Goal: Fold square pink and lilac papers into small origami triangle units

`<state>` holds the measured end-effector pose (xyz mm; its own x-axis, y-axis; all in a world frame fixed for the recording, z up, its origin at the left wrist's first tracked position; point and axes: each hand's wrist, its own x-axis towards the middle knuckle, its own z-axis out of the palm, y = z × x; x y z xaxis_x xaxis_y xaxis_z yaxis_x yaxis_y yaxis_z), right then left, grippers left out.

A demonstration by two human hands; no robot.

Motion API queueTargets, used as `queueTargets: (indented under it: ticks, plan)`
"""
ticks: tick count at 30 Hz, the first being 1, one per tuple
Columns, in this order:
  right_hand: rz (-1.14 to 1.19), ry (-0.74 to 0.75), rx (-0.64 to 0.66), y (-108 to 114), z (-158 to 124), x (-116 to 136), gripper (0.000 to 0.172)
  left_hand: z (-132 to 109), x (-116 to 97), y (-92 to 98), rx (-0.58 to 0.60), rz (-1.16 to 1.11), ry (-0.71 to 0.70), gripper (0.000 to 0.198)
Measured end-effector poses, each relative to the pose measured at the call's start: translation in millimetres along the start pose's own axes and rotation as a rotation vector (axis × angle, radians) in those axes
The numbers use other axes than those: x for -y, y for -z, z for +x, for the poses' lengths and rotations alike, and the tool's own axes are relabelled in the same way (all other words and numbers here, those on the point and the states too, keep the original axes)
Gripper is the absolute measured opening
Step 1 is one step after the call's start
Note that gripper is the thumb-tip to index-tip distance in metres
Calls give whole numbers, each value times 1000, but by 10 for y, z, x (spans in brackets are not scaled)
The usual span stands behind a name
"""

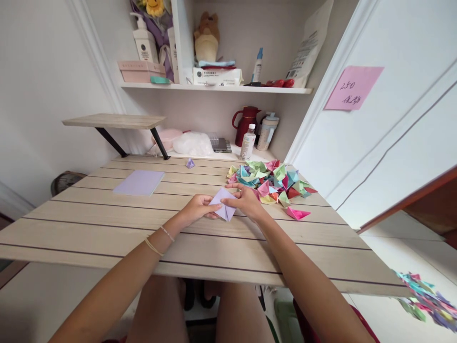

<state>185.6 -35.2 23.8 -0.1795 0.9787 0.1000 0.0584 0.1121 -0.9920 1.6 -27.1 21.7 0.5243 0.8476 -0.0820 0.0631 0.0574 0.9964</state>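
Observation:
A partly folded lilac paper (224,207) lies on the wooden table (107,228) in front of me. My left hand (196,208) pinches its left edge with closed fingers. My right hand (246,200) grips and presses its right side, fingers curled onto the paper. Just beyond my right hand lies a heap of several folded paper pieces (272,182) in pink, green, blue and yellow. One pink folded piece (297,213) sits apart, to the right of my right hand.
A stack of lilac sheets (139,183) lies at the left, a small purple folded piece (190,163) farther back. Behind stand a bottle (247,142), a red jug (245,123) and shelves. More coloured pieces (426,300) lie at lower right. A pink note (352,87) hangs on the wall.

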Motion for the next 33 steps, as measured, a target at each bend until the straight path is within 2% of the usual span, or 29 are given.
queueTargets:
  ticks: [5, 10, 17, 33]
  plan:
    - [-26, 15, -3, -7, 9, -18, 55, 22, 18, -2, 4, 1, -22, 32]
    - [-93, 39, -28, -4, 5, -7, 57, 42, 55, -3, -65, -4, -3, 30]
    - [-97, 8, -101, 53, 0, 55, 57, 28, 18, 52, 14, -49, 57, 32]
    - [-121, 40, -162, 144, 53, 1, 60, 92, 88, 100, -185, -101, 10, 29]
